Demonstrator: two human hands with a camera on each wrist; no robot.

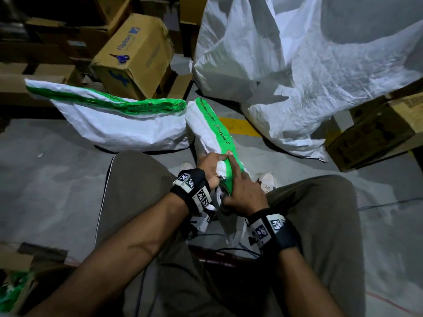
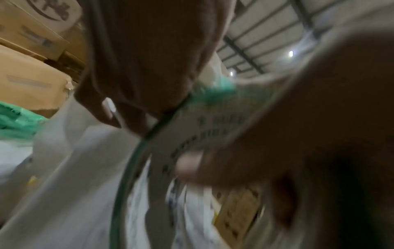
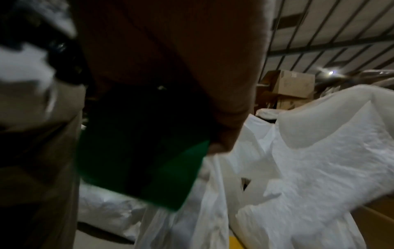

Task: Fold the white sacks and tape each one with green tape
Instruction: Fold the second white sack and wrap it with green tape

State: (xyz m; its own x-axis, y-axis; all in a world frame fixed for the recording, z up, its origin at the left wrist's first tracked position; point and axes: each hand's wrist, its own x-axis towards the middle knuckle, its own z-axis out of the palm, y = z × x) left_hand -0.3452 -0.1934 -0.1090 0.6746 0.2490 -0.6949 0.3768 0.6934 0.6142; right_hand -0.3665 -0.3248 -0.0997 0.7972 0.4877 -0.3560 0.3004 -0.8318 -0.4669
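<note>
a: how much room is there around the work?

b: little. the grey concrete floor lies bare at the left of the frame, but brown cardboard boxes crowd the upper left, a heap of loose white woven sacks fills the upper right, and another brown carton sits at the right edge. a folded white sack with a green taped edge lies on the floor at centre left.

a: and the one in hand?

b: the folded white sack being taped runs from frame centre down between the knees, its strip of green tape along the right edge. the left hand grips the sack's fold, fingers curled round it. the right hand lies on the tape just beside it, forefinger stretched straight along the strip, pressing it down. the wrist views are blurred.
</note>
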